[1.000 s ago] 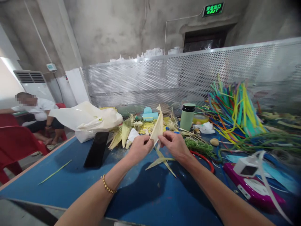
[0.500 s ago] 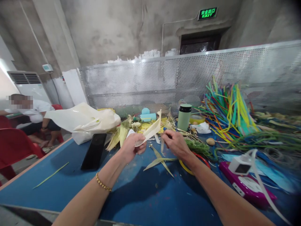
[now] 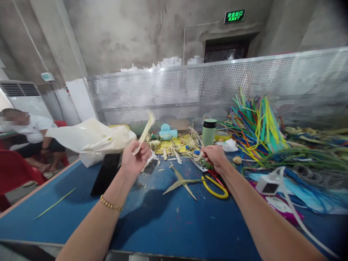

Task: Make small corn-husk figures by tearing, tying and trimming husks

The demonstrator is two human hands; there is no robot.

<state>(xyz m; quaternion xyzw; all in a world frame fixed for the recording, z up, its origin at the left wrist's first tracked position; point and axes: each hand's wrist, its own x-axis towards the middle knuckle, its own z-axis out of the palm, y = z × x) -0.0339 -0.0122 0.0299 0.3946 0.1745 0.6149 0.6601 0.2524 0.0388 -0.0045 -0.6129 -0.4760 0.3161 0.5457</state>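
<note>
My left hand (image 3: 136, 156) is raised over the table, its fingers wrapped round a pale corn husk (image 3: 147, 127) whose blurred tip points up. To the right, my right hand (image 3: 214, 156) is closed, and a small husk strip (image 3: 200, 156) sticks out of its pinch. Beneath that hand lie scissors, with a yellow handle loop (image 3: 214, 191) and a metal blade (image 3: 198, 165) showing; the red part is partly covered by the wrist. Crossed husk pieces (image 3: 181, 183) rest on the blue table (image 3: 174, 224) between the hands.
A black phone (image 3: 105, 174) and white plastic bag (image 3: 92, 139) are at left. A green flask (image 3: 209, 134), husk scraps (image 3: 176, 146) and colourful strips (image 3: 261, 127) stand at the back. A power strip (image 3: 280, 206) with a cable is at right. A person (image 3: 40, 132) sits far left.
My left hand has moved left and up with the husk, and my right hand has moved right, widening the gap. More of the scissors now shows.
</note>
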